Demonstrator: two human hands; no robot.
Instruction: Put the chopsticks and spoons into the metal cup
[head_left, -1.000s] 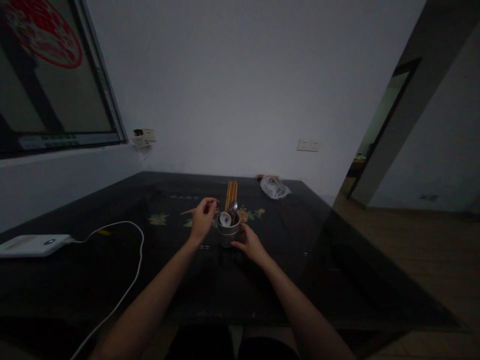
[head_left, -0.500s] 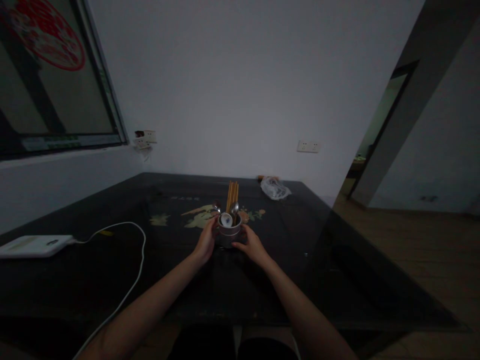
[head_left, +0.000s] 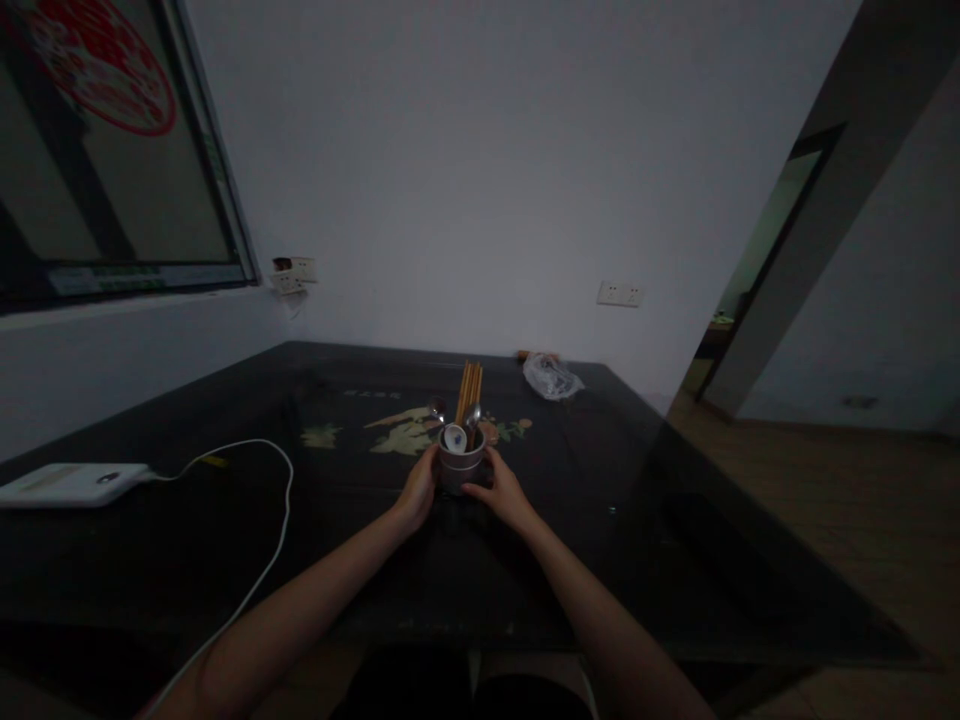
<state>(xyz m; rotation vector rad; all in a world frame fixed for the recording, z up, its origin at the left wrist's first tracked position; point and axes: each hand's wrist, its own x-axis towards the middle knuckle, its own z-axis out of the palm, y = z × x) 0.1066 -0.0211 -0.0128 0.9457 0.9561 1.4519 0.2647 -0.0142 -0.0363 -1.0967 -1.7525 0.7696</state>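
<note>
A grey utensil holder [head_left: 460, 470] stands upright at the middle of the dark table, gripped from both sides. My left hand [head_left: 421, 488] curls round its left side, and my right hand [head_left: 504, 490] holds the right side with the thumb across the front. Several wooden chopsticks [head_left: 469, 390] rise from the holder. In front of them a white spoon [head_left: 454, 437] with a small blue mark shows, flanked by a metal spoon [head_left: 437, 408] on the left and another metal spoon [head_left: 472, 415] on the right. The fingers behind the holder are hidden.
A white power bank [head_left: 79, 485] lies at the left of the black table [head_left: 592, 570], with a white cable [head_left: 286, 500] running toward my left arm. A crumpled clear plastic bag [head_left: 551, 377] rests near the wall. A dark long object [head_left: 720, 545] lies at the right.
Both hands keep their grip on the utensil holder. The view has shifted slightly, and the left metal spoon leans a little differently; otherwise little differs.
</note>
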